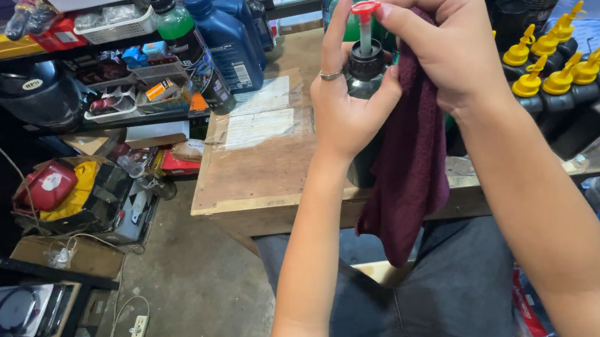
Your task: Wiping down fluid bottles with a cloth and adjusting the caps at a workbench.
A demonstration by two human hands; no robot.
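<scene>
Your left hand (344, 105) wraps its grip around a dark plastic pump bottle (366, 74) above the wooden tabletop (270, 164); your right hand (442, 48) pinches a maroon cloth (407, 173) against its red nozzle (365, 10).

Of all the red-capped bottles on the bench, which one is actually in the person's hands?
The dark bottle with the raised red nozzle, gripped by the left hand while the right hand holds a maroon cloth against it. The other bottles stand untouched behind.

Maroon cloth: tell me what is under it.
The maroon cloth drapes from the right hand, covering the dark pump bottle's right side; the bottle's lower body stays hidden.
</scene>
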